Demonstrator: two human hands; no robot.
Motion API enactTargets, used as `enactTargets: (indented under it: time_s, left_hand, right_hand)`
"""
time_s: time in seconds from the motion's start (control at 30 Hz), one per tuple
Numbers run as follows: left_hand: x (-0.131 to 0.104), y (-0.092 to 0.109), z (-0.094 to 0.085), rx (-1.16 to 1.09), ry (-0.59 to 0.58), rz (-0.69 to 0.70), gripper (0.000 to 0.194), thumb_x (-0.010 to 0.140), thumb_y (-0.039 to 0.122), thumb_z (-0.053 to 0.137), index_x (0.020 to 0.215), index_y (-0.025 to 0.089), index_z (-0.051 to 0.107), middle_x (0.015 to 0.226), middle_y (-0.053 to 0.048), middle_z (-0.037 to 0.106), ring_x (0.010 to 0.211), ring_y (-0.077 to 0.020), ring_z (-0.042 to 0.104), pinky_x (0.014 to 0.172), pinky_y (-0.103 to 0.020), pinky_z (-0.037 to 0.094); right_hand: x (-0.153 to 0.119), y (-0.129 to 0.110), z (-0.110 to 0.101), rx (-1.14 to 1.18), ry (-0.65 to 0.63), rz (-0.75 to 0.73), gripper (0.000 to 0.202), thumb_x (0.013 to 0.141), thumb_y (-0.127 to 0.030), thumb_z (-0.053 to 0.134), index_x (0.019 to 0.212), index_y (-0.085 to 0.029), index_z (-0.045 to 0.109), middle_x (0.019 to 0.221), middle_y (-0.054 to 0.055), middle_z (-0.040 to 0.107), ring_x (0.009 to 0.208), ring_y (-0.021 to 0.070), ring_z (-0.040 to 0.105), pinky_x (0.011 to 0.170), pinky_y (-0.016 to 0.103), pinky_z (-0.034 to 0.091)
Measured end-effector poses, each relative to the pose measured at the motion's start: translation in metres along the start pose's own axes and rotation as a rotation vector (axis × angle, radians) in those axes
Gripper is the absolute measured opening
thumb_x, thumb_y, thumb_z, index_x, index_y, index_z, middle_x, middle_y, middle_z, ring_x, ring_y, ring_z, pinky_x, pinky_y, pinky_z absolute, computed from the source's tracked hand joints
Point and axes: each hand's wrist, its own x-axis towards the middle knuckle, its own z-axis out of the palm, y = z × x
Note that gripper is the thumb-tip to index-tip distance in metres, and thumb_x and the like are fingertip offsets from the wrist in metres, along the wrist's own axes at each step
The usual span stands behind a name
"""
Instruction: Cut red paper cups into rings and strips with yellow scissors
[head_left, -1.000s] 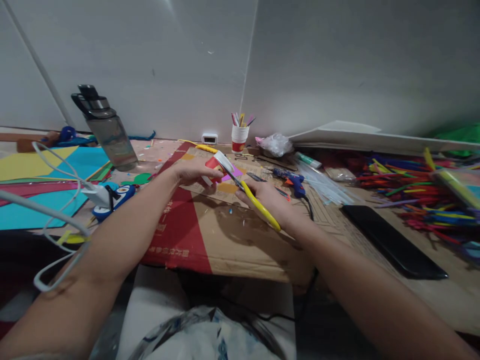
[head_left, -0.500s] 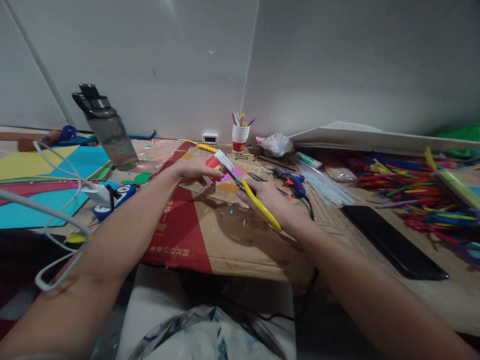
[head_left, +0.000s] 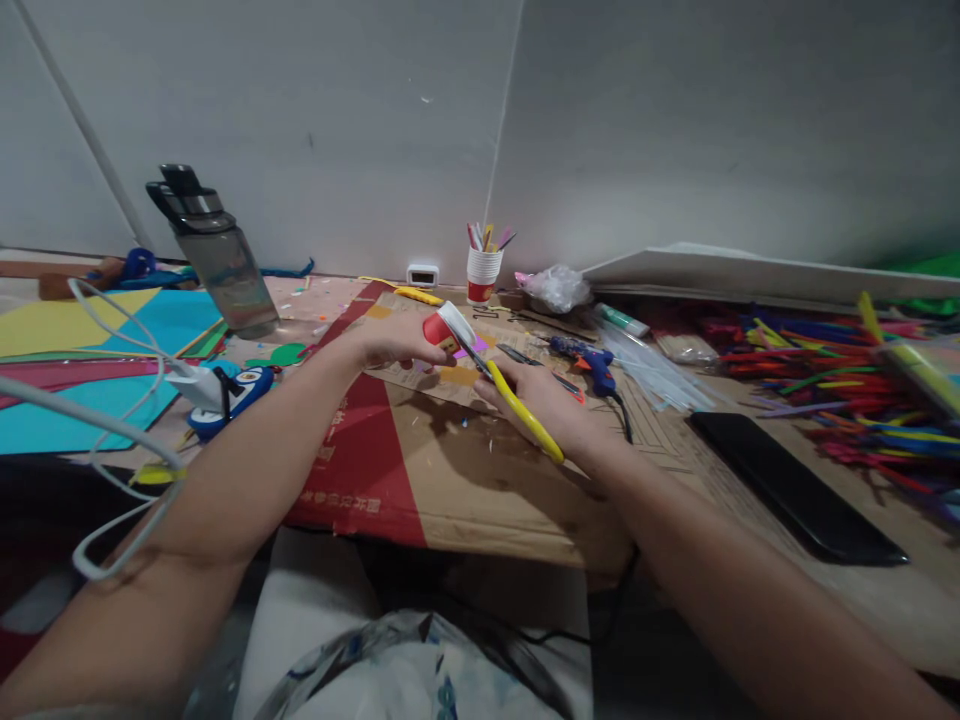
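While left hand [head_left: 396, 340] holds red-and-white cup [head_left: 438, 333], right hand [head_left: 534, 393] grips scissors [head_left: 519, 408]

On the red near-left part of the cardboard sheet [head_left: 495, 500] runs a line of Chinese characters [head_left: 345, 503], seemingly 图片仅供参考, while the larger characters [head_left: 325, 455] farther back and the dark printed marks [head_left: 486, 313] toward the far edge cannot be made out.

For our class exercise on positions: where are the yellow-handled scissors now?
In the head view, the yellow-handled scissors are in the right hand, just right of centre, their blade end at the paper cup held by the left hand.
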Motion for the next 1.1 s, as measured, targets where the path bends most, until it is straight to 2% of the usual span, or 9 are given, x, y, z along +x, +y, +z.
enactTargets:
  time_s: [0.27, 0.37, 0.5, 0.6, 0.87, 1.1]
  left_hand:
    - [0.001, 0.003, 0.002, 0.010, 0.103, -0.010, 0.039, 0.065, 0.035, 0.077, 0.099, 0.021, 0.065, 0.083, -0.002, 0.065, 0.070, -0.0146, 0.062, 0.051, -0.022, 0.041]
    - [0.002, -0.003, 0.000, -0.100, 0.038, 0.005, 0.040, 0.065, 0.038, 0.080, 0.099, 0.021, 0.065, 0.087, -0.003, 0.066, 0.074, -0.0144, 0.063, 0.057, -0.022, 0.046]
    - [0.006, -0.015, -0.001, -0.396, -0.098, 0.026, 0.043, 0.070, 0.041, 0.079, 0.103, 0.018, 0.063, 0.094, -0.006, 0.065, 0.078, -0.0145, 0.064, 0.068, -0.027, 0.054]
    - [0.009, -0.022, -0.001, -0.476, -0.148, 0.020, 0.044, 0.070, 0.039, 0.081, 0.102, 0.016, 0.063, 0.090, -0.006, 0.064, 0.075, -0.0138, 0.064, 0.067, -0.029, 0.055]
    - [0.007, -0.016, 0.002, -0.388, -0.022, 0.033, 0.041, 0.068, 0.035, 0.081, 0.100, 0.016, 0.063, 0.087, -0.004, 0.063, 0.071, -0.0121, 0.062, 0.061, -0.026, 0.055]
    - [0.004, -0.004, 0.005, -0.143, 0.080, -0.035, 0.045, 0.063, 0.036, 0.081, 0.102, 0.019, 0.066, 0.094, -0.007, 0.068, 0.074, -0.0157, 0.066, 0.056, -0.024, 0.052]
  right_hand:
    - [-0.002, -0.005, -0.005, 0.042, 0.020, 0.021, 0.031, 0.091, -0.043, 0.052, 0.099, -0.018, 0.068, 0.085, 0.003, 0.070, 0.071, 0.0162, 0.058, 0.064, 0.025, 0.039]
    - [-0.002, -0.004, -0.005, 0.045, 0.015, 0.020, 0.031, 0.090, -0.044, 0.053, 0.099, -0.019, 0.069, 0.082, 0.003, 0.070, 0.068, 0.0156, 0.057, 0.063, 0.025, 0.039]
    - [-0.002, -0.003, -0.002, 0.059, 0.015, 0.015, 0.029, 0.089, -0.041, 0.054, 0.099, -0.019, 0.070, 0.084, 0.003, 0.071, 0.070, 0.0160, 0.058, 0.063, 0.025, 0.039]
    - [-0.001, -0.004, -0.002, 0.063, -0.001, 0.022, 0.029, 0.087, -0.038, 0.055, 0.102, -0.018, 0.070, 0.085, 0.003, 0.071, 0.072, 0.0166, 0.059, 0.065, 0.025, 0.040]
    - [-0.003, -0.005, -0.003, 0.014, 0.025, 0.013, 0.027, 0.090, -0.037, 0.052, 0.095, -0.017, 0.069, 0.081, 0.002, 0.070, 0.067, 0.0149, 0.056, 0.061, 0.024, 0.037]
    - [-0.002, 0.000, -0.001, -0.005, 0.009, -0.003, 0.026, 0.089, -0.035, 0.055, 0.106, -0.020, 0.067, 0.096, 0.005, 0.073, 0.079, 0.0183, 0.062, 0.068, 0.025, 0.041]
